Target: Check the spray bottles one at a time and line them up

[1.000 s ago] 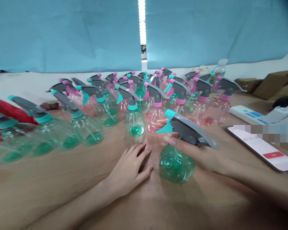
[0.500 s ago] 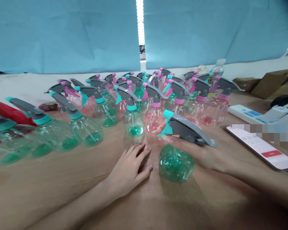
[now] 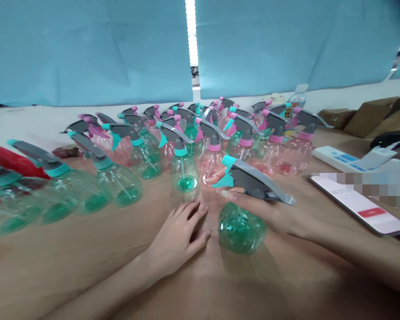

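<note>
Head view: right hand [image 3: 270, 213] has its grip closed round the neck of a green spray bottle [image 3: 240, 229], fingertips under the grey trigger head [image 3: 253, 182]. Bottle is front-centre over the counter [image 3: 86, 258], tilted; can't tell if the base touches. Left hand [image 3: 178, 238] lies flat, palm down, holding nothing, just beside the bottle. Pink and green spray bottles [image 3: 216, 151] stand in rows behind, phone [image 3: 360, 204] to the right. Reads as one bottle mid-handling. Setting it down would need a free gap and an upright base.
</note>
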The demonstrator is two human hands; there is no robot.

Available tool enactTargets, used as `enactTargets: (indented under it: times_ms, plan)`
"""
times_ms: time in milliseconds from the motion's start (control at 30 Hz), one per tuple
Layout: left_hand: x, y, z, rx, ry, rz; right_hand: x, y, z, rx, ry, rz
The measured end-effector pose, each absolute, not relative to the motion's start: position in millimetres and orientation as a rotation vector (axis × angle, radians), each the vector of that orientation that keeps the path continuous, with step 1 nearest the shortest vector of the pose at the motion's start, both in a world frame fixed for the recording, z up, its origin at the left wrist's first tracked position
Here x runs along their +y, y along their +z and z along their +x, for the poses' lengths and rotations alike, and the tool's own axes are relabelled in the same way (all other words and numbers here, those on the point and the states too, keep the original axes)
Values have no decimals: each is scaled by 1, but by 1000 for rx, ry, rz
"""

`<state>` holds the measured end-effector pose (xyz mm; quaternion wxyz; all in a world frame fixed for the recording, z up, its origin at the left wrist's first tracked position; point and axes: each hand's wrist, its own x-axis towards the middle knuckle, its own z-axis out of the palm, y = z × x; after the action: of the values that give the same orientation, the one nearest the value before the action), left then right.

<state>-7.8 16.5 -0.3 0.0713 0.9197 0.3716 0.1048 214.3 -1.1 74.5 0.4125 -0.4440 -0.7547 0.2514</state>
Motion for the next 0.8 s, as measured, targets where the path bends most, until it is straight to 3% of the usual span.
enactTargets:
  times_ms: [300, 800]
  plan:
    - [18, 0, -7, 1119, 313, 2764, 1, 71, 212, -1775, 851, -1023]
    - [16, 1, -7, 1128, 347, 2772, -12, 63, 225, -1907, 540, -1183]
